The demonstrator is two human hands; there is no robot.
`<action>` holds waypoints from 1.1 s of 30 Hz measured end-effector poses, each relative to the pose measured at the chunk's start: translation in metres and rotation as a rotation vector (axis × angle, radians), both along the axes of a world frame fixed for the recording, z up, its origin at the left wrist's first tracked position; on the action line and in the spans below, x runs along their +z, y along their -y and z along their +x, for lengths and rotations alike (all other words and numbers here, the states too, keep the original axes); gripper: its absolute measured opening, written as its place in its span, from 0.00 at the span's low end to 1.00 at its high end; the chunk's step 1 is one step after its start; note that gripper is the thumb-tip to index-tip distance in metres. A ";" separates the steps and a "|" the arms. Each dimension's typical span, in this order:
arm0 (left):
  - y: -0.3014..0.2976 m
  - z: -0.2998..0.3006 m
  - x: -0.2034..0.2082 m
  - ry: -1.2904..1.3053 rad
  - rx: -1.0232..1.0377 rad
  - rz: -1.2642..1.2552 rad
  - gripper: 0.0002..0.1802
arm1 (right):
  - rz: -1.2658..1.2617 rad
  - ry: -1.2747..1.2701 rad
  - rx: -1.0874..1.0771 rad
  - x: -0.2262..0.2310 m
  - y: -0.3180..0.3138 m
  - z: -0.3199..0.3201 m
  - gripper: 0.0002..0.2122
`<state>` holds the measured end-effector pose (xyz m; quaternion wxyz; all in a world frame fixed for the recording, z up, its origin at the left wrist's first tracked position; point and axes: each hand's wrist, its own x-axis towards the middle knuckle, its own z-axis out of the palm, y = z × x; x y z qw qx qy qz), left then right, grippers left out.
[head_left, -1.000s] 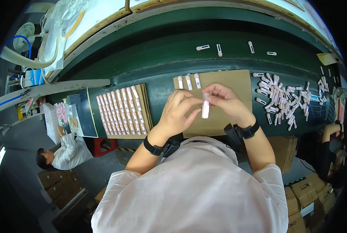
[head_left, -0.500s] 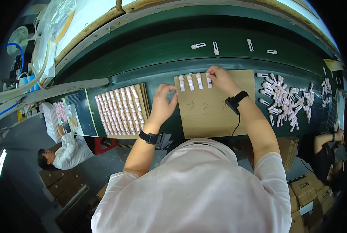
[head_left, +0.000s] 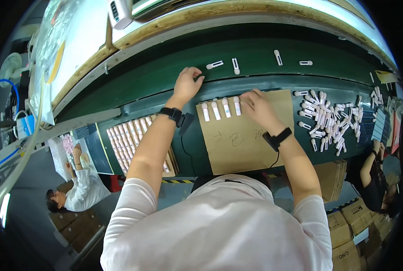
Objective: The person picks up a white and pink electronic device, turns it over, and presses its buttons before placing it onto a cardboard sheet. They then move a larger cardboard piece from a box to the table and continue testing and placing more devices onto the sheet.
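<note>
Our left hand (head_left: 189,84) is half-open, empty; our half-curled, seemingly empty right hand (head_left: 258,107) could bump the nearest round-capped tube (head_left: 237,107) crooked.

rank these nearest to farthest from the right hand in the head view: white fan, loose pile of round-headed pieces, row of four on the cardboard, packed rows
From the right hand:
1. row of four, just left, on the cardboard
2. loose pile, right
3. packed rows, left
4. white fan, far left
</note>
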<state>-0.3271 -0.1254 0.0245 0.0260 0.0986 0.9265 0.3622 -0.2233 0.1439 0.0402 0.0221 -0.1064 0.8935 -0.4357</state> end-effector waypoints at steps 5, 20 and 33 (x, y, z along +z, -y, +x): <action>-0.011 -0.035 -0.031 -0.020 -0.049 -0.101 0.11 | -0.102 0.038 -0.091 0.023 -0.016 0.035 0.09; -0.007 0.039 0.049 0.319 -0.012 0.255 0.10 | -0.397 0.167 -0.135 0.084 0.013 0.053 0.12; -0.043 0.165 0.198 -0.020 -0.273 0.460 0.17 | -0.575 -0.057 0.087 0.153 0.018 0.087 0.14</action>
